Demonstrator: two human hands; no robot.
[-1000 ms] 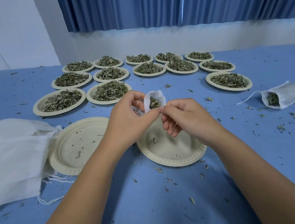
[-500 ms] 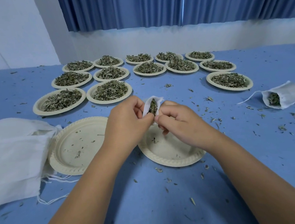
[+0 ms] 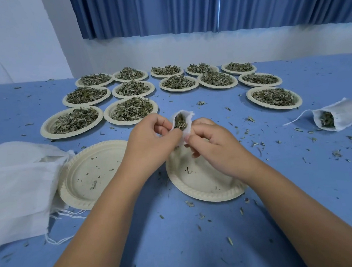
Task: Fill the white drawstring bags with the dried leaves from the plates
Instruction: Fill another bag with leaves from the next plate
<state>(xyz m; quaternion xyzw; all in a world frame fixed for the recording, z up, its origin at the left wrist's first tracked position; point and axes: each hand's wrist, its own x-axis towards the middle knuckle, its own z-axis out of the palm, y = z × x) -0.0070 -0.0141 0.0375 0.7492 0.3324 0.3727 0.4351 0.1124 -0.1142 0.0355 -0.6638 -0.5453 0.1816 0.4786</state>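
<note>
Dead centre of the frame, the person's got a small white bag pinched between both hands, just above a nearly bare plate. The left hand has its fingers curled onto the bag's left edge, and the right hand grips the right edge with thumb and fingers. The mouth of the bag points up and gapes a bit, so the dried leaves inside are showing.

A second scraped-out plate sits left of centre, touching a pile of flat white bags at the left edge. Across the upper middle there are rows of plates heaped with leaves. Over at the right edge a filled bag lies on its side, mouth open. Leaf crumbs are scattered all over the blue table.
</note>
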